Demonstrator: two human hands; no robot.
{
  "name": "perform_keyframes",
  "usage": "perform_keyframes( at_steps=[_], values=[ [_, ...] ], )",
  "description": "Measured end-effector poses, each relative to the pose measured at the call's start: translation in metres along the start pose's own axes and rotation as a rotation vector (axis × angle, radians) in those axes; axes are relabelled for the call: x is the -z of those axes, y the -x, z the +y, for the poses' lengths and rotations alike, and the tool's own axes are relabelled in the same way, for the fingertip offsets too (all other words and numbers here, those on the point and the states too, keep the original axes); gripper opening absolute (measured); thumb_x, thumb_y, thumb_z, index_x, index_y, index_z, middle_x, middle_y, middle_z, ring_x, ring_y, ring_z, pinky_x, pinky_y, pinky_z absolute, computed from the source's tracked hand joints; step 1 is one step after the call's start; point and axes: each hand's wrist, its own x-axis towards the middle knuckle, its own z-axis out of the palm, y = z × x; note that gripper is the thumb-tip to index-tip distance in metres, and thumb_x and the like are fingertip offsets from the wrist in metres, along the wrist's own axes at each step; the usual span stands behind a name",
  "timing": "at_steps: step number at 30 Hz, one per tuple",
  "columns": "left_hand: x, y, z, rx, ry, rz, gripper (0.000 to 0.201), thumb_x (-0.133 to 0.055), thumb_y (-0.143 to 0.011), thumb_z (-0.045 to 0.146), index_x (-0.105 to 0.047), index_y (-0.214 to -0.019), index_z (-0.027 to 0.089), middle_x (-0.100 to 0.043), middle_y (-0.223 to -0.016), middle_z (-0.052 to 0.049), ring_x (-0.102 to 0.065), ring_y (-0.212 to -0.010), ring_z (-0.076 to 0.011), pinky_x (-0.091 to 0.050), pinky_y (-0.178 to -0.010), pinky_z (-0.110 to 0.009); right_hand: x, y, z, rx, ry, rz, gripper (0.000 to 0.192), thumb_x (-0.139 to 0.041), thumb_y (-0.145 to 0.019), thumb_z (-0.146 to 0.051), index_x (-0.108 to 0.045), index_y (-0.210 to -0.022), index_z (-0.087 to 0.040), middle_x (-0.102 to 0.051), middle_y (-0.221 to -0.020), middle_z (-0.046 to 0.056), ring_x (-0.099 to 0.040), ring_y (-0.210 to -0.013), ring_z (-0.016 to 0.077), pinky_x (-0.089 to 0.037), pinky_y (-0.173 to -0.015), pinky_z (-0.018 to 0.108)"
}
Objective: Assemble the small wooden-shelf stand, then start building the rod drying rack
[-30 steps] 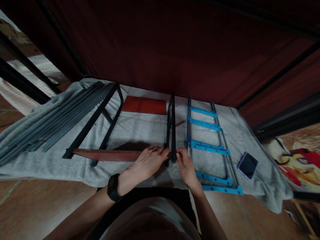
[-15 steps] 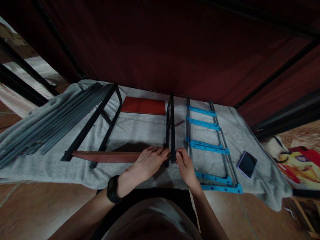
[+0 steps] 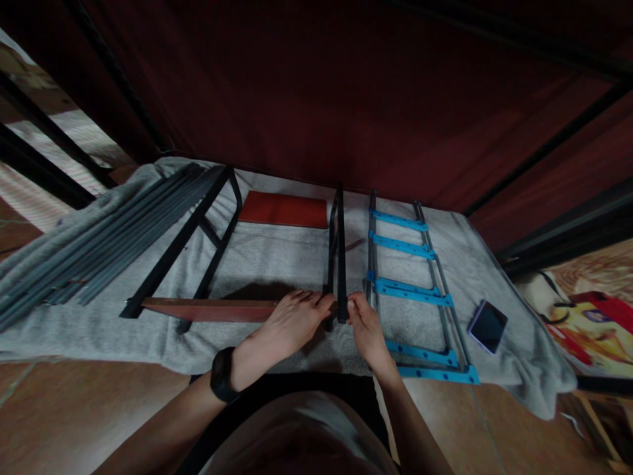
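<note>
To my right I see a dark-screened phone (image 3: 487,326) with a purple edge lying on the grey blanket (image 3: 469,264). Beyond that is a red and yellow package (image 3: 596,330). A dark red curtain (image 3: 316,99) hangs behind, striped cloth (image 3: 24,198) shows far left, and brown floor tiles (image 3: 494,429) lie below.

Black frame (image 3: 341,257): smooth, metal-looking. Reddish board (image 3: 212,311): wood-like, matt. Blue bars (image 3: 414,292): plastic-looking. Blanket (image 3: 271,254): fuzzy cloth. Phone screen (image 3: 488,326): glossy.
</note>
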Motion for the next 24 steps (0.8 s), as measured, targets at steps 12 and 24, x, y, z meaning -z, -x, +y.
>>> perform_keyframes(
  at_steps=[12, 24],
  values=[
    [0.0003, 0.0008, -0.0012, -0.001, 0.003, -0.001, 0.027, -0.046, -0.097, 0.025, -0.057, -0.121, 0.022, -0.070, -0.101, -0.005, -0.066, -0.092, -0.0209, -0.046, -0.086, -0.036, 0.0053, 0.0041, 0.0037, 0.059, 0.003, -0.024, 0.026, -0.034, -0.098, -0.044, -0.051, -0.101, -0.024, -0.056, -0.083, -0.001, -0.054, -0.076, 0.0151, -0.041, -0.071, 0.028],
    [0.0024, 0.0012, 0.0004, -0.017, 0.008, 0.010, 0.024, -0.045, -0.097, 0.021, -0.058, -0.117, 0.021, -0.069, -0.101, -0.005, -0.066, -0.089, -0.0190, -0.046, -0.086, -0.035, 0.0006, -0.0004, 0.0001, -0.003, -0.045, -0.009, 0.034, -0.034, -0.097, -0.050, -0.049, -0.082, -0.023, -0.043, -0.066, -0.004, -0.046, -0.063, 0.0130, -0.035, -0.059, 0.026]
  ],
)
